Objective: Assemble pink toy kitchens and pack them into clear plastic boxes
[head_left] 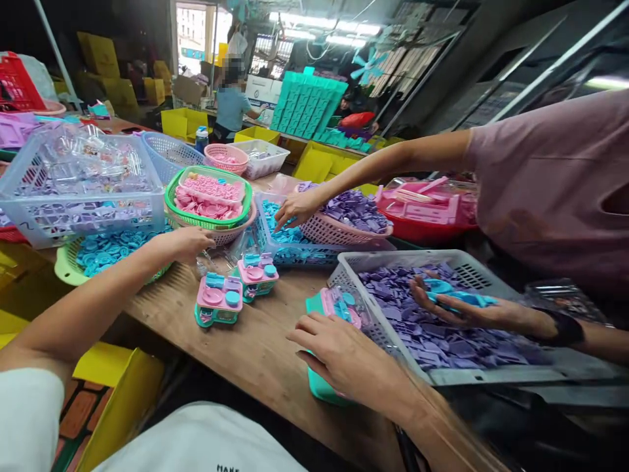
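My left hand (185,242) reaches over the wooden table (255,347) to the rim of a green basket of blue parts (105,252). Its fingers are curled, and what they hold is hidden. My right hand (344,357) lies closed over a teal and pink toy (330,308) at the table's near edge, against a grey basket of purple parts (462,262). Two finished pink and teal toys (219,299) (257,274) stand between my hands.
A co-worker in a pink shirt reaches one hand (295,210) into a basket of blue parts (287,242) and holds blue pieces (457,295) over the purple parts. Baskets of pink parts (209,196), clear shells (78,177) and a red bowl (422,226) crowd the back. Another person stands far behind.
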The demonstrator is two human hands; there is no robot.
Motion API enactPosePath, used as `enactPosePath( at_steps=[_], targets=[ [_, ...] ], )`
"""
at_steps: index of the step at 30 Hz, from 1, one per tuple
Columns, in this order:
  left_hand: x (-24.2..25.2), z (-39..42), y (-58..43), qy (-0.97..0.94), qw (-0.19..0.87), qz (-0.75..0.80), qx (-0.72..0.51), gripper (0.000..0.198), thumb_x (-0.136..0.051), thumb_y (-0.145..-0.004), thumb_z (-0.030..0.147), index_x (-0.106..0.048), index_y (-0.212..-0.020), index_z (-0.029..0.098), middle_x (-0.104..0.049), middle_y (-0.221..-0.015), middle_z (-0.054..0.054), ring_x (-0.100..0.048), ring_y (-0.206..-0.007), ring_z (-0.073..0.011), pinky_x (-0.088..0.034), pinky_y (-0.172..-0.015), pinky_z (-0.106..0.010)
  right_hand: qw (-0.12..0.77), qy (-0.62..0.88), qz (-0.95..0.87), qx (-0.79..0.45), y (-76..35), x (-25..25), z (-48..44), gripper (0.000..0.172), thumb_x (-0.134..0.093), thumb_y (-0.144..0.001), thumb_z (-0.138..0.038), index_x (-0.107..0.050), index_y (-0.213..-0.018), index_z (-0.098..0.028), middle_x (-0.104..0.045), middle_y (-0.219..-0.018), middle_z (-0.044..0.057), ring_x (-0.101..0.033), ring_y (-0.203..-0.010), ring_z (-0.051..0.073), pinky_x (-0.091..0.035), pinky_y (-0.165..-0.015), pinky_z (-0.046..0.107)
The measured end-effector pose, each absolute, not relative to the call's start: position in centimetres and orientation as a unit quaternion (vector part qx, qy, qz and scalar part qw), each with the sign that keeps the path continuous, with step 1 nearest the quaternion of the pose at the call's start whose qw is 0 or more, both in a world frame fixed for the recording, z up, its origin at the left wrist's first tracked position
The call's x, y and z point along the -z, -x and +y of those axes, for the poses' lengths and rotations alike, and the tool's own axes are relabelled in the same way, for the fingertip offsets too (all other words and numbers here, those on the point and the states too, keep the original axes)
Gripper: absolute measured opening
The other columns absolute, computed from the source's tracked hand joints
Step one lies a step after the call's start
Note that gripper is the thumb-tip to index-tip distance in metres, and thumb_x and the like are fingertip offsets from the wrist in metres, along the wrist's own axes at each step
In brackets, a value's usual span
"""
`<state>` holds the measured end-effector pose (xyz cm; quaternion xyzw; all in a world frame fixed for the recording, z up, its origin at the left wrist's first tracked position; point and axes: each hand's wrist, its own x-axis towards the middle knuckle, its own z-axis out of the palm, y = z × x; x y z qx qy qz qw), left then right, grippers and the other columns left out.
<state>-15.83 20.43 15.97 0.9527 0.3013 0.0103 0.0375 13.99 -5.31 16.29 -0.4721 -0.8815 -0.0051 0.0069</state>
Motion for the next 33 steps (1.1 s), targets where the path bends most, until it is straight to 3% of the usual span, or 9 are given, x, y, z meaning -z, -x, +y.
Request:
enactPosePath(
  at_steps=[3, 7, 9, 16, 20, 23, 26, 30, 33],
  targets=[
    [-13.2, 20.9, 13.7, -0.96, 0.018, 0.269, 0.08, 0.061, -0.077, -0.056, 0.013, -0.069, -0.116, 0.021, -0.067, -0.124, -0.015, -0.059, -0.116, -0.034, -0.048, -0.096, -0.041, 0.011, 0.467, -0.884, 0.0, -14.0, -16.3, -5.0, 0.016, -0.066, -0.085, -0.01, -0.062, -0.092, -0.023, -0.063, -0.09, 0.003, -0.057, -0.084, 0.022, -0.04, -0.068, 0.035],
    [-11.3, 21.8, 13.2, -0.954, 0.016, 0.28, 0.101, 0.04, -0.075, -0.059, 0.012, -0.071, -0.098, 0.018, -0.071, -0.109, -0.015, -0.064, -0.106, -0.0316, -0.048, -0.095, -0.04, 0.067, 0.472, -0.878, -0.044, -13.3, -16.4, -6.0, 0.019, -0.061, -0.086, -0.008, -0.063, -0.097, -0.024, -0.065, -0.092, 0.003, -0.06, -0.083, 0.021, -0.046, -0.07, 0.034],
    [-11.4, 22.3, 13.9, -0.956, 0.022, 0.28, 0.082, 0.039, -0.076, -0.062, 0.016, -0.07, -0.1, 0.016, -0.071, -0.107, -0.015, -0.065, -0.103, -0.0309, -0.048, -0.093, -0.038, 0.125, 0.476, -0.868, -0.067, -13.0, -16.3, -6.7, 0.024, -0.057, -0.089, -0.008, -0.064, -0.106, -0.025, -0.067, -0.096, 0.005, -0.063, -0.085, 0.02, -0.051, -0.072, 0.034],
    [-13.7, 22.0, 17.0, -0.953, 0.128, 0.266, -0.068, 0.059, -0.077, -0.07, 0.03, -0.061, -0.125, 0.015, -0.058, -0.13, -0.016, -0.062, -0.11, -0.0276, -0.048, -0.094, -0.034, 0.286, 0.476, -0.825, -0.105, -12.3, -14.3, -7.2, 0.029, -0.052, -0.096, -0.014, -0.064, -0.119, -0.026, -0.07, -0.104, 0.006, -0.07, -0.095, 0.019, -0.06, -0.078, 0.031],
    [-15.6, 21.2, 17.5, -0.91, 0.201, 0.313, -0.185, 0.059, -0.075, -0.073, 0.033, -0.059, -0.126, 0.012, -0.063, -0.107, -0.01, -0.06, -0.087, -0.0199, -0.05, -0.085, -0.034, 0.327, 0.454, -0.822, -0.11, -11.8, -13.8, -6.8, 0.027, -0.054, -0.097, -0.017, -0.064, -0.119, -0.027, -0.069, -0.104, 0.006, -0.07, -0.097, 0.019, -0.061, -0.08, 0.031],
    [-17.7, 19.4, 16.8, -0.83, 0.341, 0.323, -0.301, 0.063, -0.082, -0.067, 0.036, -0.059, -0.121, 0.012, -0.06, -0.09, -0.003, -0.054, -0.072, -0.0131, -0.047, -0.072, -0.029, 0.369, 0.451, -0.808, -0.092, -11.5, -13.3, -6.4, 0.028, -0.054, -0.098, -0.021, -0.062, -0.124, -0.028, -0.067, -0.108, 0.006, -0.068, -0.102, 0.02, -0.061, -0.087, 0.034],
    [-19.5, 15.2, 14.0, -0.702, 0.519, 0.262, -0.411, 0.074, -0.091, -0.059, 0.038, -0.058, -0.121, 0.014, -0.059, -0.085, 0.0, -0.055, -0.074, -0.0113, -0.047, -0.069, -0.025, 0.455, 0.481, -0.746, -0.075, -10.6, -12.7, -5.8, 0.046, -0.061, -0.095, -0.032, -0.049, -0.14, -0.03, -0.057, -0.13, 0.01, -0.061, -0.119, 0.024, -0.061, -0.093, 0.04],
    [-18.3, 7.4, 7.7, -0.568, 0.667, 0.234, -0.423, 0.066, -0.093, -0.061, 0.039, -0.061, -0.114, 0.016, -0.056, -0.079, 0.003, -0.054, -0.067, -0.0084, -0.044, -0.062, -0.02, 0.552, 0.52, -0.642, -0.112, -9.0, -12.4, -5.1, 0.102, -0.075, -0.082, -0.05, -0.013, -0.159, -0.027, -0.027, -0.156, 0.019, -0.052, -0.133, 0.032, -0.064, -0.088, 0.042],
    [-14.1, 3.5, 4.2, -0.523, 0.721, 0.25, -0.38, 0.058, -0.081, -0.075, 0.054, -0.062, -0.114, 0.016, -0.061, -0.086, -0.001, -0.059, -0.072, -0.0105, -0.047, -0.067, -0.022, 0.553, 0.568, -0.6, -0.106, -8.8, -11.5, -5.1, 0.101, -0.077, -0.079, -0.045, -0.017, -0.158, -0.028, -0.027, -0.155, 0.02, -0.062, -0.118, 0.029, -0.064, -0.065, 0.031]
  ],
)
